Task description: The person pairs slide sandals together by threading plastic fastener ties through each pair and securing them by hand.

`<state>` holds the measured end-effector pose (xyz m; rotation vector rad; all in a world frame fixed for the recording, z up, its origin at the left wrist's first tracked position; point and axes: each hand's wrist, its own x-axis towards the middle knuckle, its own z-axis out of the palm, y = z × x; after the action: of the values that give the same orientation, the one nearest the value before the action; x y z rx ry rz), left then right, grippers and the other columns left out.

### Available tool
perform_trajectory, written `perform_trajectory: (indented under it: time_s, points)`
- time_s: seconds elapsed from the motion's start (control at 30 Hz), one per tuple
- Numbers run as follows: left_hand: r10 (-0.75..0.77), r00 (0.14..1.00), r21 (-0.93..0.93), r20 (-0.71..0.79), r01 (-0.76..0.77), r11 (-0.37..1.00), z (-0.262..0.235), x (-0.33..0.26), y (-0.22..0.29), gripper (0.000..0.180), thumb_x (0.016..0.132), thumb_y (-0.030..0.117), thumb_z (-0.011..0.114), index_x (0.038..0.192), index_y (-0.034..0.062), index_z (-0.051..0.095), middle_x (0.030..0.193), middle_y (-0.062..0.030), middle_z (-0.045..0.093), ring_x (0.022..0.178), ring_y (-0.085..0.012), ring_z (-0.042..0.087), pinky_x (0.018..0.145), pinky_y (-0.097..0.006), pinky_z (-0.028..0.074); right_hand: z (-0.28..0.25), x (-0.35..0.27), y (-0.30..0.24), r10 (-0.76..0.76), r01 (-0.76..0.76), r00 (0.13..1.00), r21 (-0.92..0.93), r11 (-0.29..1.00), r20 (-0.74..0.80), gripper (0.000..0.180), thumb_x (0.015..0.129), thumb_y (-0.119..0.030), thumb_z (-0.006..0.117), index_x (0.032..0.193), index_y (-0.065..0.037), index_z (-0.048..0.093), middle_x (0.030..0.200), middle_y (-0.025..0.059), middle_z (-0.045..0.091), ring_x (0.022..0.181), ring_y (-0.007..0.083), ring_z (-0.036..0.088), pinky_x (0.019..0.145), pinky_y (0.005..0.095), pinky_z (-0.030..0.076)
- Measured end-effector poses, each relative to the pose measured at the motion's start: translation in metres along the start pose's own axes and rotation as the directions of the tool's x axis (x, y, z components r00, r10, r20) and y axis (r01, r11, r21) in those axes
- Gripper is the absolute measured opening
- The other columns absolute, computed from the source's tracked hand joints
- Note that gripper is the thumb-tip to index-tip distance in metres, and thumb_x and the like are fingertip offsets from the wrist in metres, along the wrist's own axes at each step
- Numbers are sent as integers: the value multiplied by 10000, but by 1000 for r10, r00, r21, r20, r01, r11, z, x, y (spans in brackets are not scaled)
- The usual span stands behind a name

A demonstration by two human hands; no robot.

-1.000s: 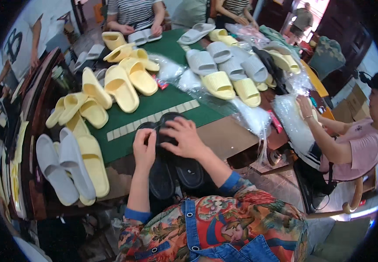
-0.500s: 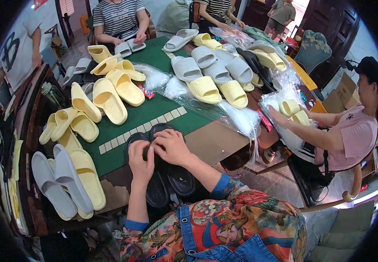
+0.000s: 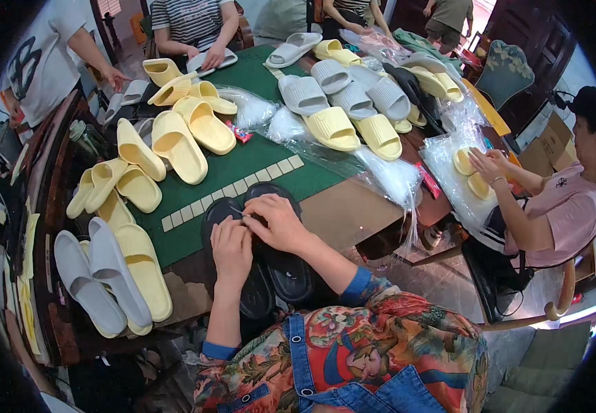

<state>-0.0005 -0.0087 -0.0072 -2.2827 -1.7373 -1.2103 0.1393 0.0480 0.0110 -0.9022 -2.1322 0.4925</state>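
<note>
A pair of black slippers [image 3: 278, 270] lies side by side at the near edge of the green table mat [image 3: 243, 168]. My left hand [image 3: 232, 246] rests on the left black slipper's strap, fingers curled. My right hand [image 3: 278, 221] lies over the strap area where the two slippers meet, pinching a small thin thing between them; what it is cannot be made out. Both forearms come in from the lower edge, in a flowered shirt with blue cuffs.
Yellow slippers [image 3: 177, 144] and grey slippers [image 3: 98, 275] lie in rows to my left. More grey and yellow pairs [image 3: 353, 117] and clear plastic bags [image 3: 387, 175] fill the far side. A row of pale tiles [image 3: 232, 193] crosses the mat. A person at right [image 3: 552, 206] bags yellow slippers; others sit at the far end.
My hands stay on the black slippers, the fingers shifting slightly at the straps. The person at right has brought the yellow slippers down into a plastic bag.
</note>
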Motion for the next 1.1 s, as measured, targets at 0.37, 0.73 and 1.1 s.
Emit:
perform_trajectory:
  time_s: [0.37,0.73,1.1]
  points:
    - [-497,866,-821,51,320,473,-10,3,-13,92,874,55,531,806,-6,542,904,-82,573,881,-167,538,838,-268,397,2,-8,7,-137,147,985,93,985,-105,188,798,-190,617,940,-67,626,1055,106,577,979,297,528,840,390,407]
    - [-577,810,-814,103,402,420,-13,4,-32,148,914,124,506,888,-2,581,884,-44,601,830,-109,535,806,-246,405,-18,-17,10,-343,342,936,429,836,-77,121,663,-51,619,783,-38,617,820,59,627,837,253,581,813,368,424]
    - [-440,851,241,286,381,893,22,74,-66,226,754,255,629,870,66,668,954,-135,590,972,-317,534,821,-435,440,-33,-22,-20,-122,270,954,605,750,-274,106,745,-94,568,781,1,599,800,99,619,737,224,571,697,330,453]
